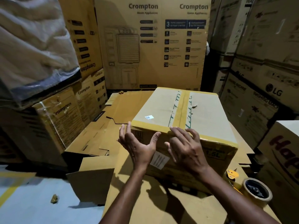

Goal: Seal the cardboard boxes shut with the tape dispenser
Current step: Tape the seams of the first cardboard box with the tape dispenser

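Observation:
A cardboard box (203,113) sits in front of me on flattened cardboard, with brown tape running along its top seam and its near top edge. My right hand (184,146) rests with spread fingers on the near top edge, over the tape. My left hand (137,141) is held open, palm turned toward the box's near left corner, fingers straight and holding nothing. The tape dispenser (254,188), with a brown tape roll and an orange-yellow blade end, lies on the cardboard at the lower right, apart from both hands.
Flattened cardboard sheets (116,130) cover the floor under and left of the box. Tall Crompton cartons (153,46) stand behind and at left, LG cartons (258,78) at right. A printed carton (284,147) stands near right. Grey floor (32,199) shows at lower left.

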A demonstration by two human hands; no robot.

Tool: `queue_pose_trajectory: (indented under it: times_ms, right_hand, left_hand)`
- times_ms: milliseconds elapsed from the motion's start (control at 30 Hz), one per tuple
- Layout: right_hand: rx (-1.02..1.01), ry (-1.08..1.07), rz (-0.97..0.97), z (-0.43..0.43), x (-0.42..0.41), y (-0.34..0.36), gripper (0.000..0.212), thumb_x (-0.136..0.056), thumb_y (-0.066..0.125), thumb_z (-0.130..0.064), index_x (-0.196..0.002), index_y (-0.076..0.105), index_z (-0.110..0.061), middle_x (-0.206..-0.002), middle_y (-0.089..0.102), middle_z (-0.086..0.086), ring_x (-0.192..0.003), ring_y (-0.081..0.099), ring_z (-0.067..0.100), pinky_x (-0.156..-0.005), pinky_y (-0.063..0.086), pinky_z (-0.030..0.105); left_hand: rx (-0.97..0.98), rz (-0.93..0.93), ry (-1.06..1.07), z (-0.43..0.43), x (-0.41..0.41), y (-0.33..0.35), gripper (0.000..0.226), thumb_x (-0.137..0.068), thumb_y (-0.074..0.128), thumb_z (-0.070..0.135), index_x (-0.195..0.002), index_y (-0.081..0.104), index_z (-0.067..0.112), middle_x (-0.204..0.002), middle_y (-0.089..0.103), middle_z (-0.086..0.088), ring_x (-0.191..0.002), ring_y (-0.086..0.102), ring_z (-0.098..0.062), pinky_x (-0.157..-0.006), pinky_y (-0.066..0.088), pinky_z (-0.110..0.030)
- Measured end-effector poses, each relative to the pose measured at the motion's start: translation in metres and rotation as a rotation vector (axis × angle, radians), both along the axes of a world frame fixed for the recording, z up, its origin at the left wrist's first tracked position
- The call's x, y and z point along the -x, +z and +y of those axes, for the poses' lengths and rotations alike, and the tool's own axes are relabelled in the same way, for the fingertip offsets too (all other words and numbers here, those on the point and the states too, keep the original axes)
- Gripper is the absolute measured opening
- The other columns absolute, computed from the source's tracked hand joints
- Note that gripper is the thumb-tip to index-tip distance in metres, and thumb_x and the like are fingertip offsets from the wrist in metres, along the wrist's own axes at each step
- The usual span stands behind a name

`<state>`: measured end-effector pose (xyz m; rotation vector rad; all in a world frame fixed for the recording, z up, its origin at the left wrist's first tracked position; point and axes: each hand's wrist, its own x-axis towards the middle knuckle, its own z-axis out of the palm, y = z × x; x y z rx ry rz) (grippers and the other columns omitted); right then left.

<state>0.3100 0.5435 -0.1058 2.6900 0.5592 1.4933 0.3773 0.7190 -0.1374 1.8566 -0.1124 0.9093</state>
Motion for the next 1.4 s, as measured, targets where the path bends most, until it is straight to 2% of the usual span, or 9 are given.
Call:
queue_pose_trajectory:
  times_ms: [133, 233, 333, 500, 633, 767, 833, 1033, 1400]
  right_hand:
    - [0.035, -0.047, 0.234, 0.013, -0.026, 0.005, 0.050, -0.101, 0.054, -0.033, -0.146, 0.053, -0.012, -0.159, 0.043, 0.018, -0.144, 0.047, 0.030, -0.113, 0.041, 0.051]
    - [0.141, -0.050, 0.235, 0.013, -0.034, -0.005, 0.066, -0.096, 0.060, -0.025, -0.158, 0.040, -0.015, -0.166, 0.031, 0.016, -0.149, 0.040, 0.031, -0.116, 0.039, 0.049]
    - [0.180, -0.056, 0.200, 0.007, -0.031, -0.011, 0.075, -0.090, 0.064, -0.016, -0.160, 0.038, -0.018, -0.168, 0.025, 0.015, -0.152, 0.035, 0.032, -0.119, 0.034, 0.048]
    - [0.182, -0.072, 0.156, 0.010, -0.029, -0.018, 0.070, -0.091, 0.062, -0.019, -0.158, 0.041, -0.021, -0.167, 0.029, 0.014, -0.151, 0.037, 0.032, -0.120, 0.032, 0.049]
    - [0.137, -0.075, 0.146, 0.012, -0.031, -0.023, 0.069, -0.092, 0.065, -0.022, -0.157, 0.043, -0.022, -0.166, 0.032, 0.012, -0.150, 0.038, 0.031, -0.121, 0.031, 0.049]
    - [0.113, -0.069, 0.117, 0.015, -0.032, -0.024, 0.064, -0.096, 0.064, -0.025, -0.156, 0.045, -0.023, -0.165, 0.036, 0.011, -0.149, 0.041, 0.031, -0.122, 0.030, 0.047]
    - [0.108, -0.065, 0.104, 0.015, -0.032, -0.024, 0.062, -0.096, 0.063, -0.025, -0.156, 0.046, -0.023, -0.164, 0.037, 0.011, -0.148, 0.042, 0.031, -0.121, 0.030, 0.046]
    - [0.090, -0.060, 0.086, 0.017, -0.032, -0.023, 0.063, -0.094, 0.066, -0.024, -0.154, 0.049, -0.022, -0.163, 0.040, 0.011, -0.146, 0.044, 0.031, -0.120, 0.030, 0.045]
    - [0.081, -0.075, 0.054, 0.018, -0.034, -0.023, 0.054, -0.097, 0.063, -0.027, -0.150, 0.054, -0.023, -0.160, 0.044, 0.011, -0.143, 0.048, 0.031, -0.119, 0.030, 0.043]
  left_hand:
    - [0.122, 0.144, -0.138, 0.010, -0.011, 0.015, 0.138, -0.055, 0.070, 0.092, -0.159, 0.019, 0.016, -0.157, 0.028, -0.010, -0.147, 0.025, -0.022, -0.118, 0.032, -0.060]
    - [0.162, 0.218, -0.210, 0.023, -0.017, 0.021, 0.137, -0.050, 0.080, 0.084, -0.158, 0.021, 0.024, -0.150, 0.039, -0.002, -0.138, 0.033, -0.011, -0.115, 0.038, -0.045]
    - [0.164, 0.284, -0.215, 0.041, -0.024, 0.022, 0.123, -0.052, 0.090, 0.066, -0.154, 0.036, 0.023, -0.135, 0.054, 0.008, -0.129, 0.047, -0.010, -0.104, 0.045, -0.034]
    - [0.235, 0.314, -0.368, 0.067, -0.036, 0.020, 0.068, -0.072, 0.085, 0.046, -0.132, 0.067, 0.019, -0.116, 0.071, 0.009, -0.110, 0.065, -0.003, -0.093, 0.060, -0.035]
    - [0.326, 0.323, -0.439, 0.077, -0.042, 0.022, 0.030, -0.084, 0.083, 0.023, -0.113, 0.075, 0.022, -0.107, 0.078, 0.003, -0.106, 0.071, -0.009, -0.095, 0.059, -0.033]
    - [0.380, 0.327, -0.452, 0.081, -0.043, 0.023, 0.014, -0.091, 0.077, 0.012, -0.103, 0.077, 0.019, -0.100, 0.079, 0.000, -0.102, 0.074, -0.019, -0.091, 0.060, -0.033]
    - [0.382, 0.305, -0.412, 0.082, -0.044, 0.020, 0.009, -0.093, 0.074, 0.010, -0.100, 0.078, 0.015, -0.097, 0.079, -0.002, -0.099, 0.074, -0.026, -0.089, 0.061, -0.038]
    - [0.145, 0.084, -0.098, 0.058, -0.029, 0.012, 0.007, -0.097, 0.068, 0.015, -0.100, 0.074, 0.016, -0.099, 0.072, 0.007, -0.097, 0.066, -0.008, -0.085, 0.057, -0.032]
    - [-0.268, -0.069, 0.204, 0.021, -0.016, -0.012, 0.025, -0.099, 0.061, 0.010, -0.120, 0.072, 0.002, -0.123, 0.058, -0.014, -0.109, 0.049, -0.029, -0.083, 0.050, -0.038]
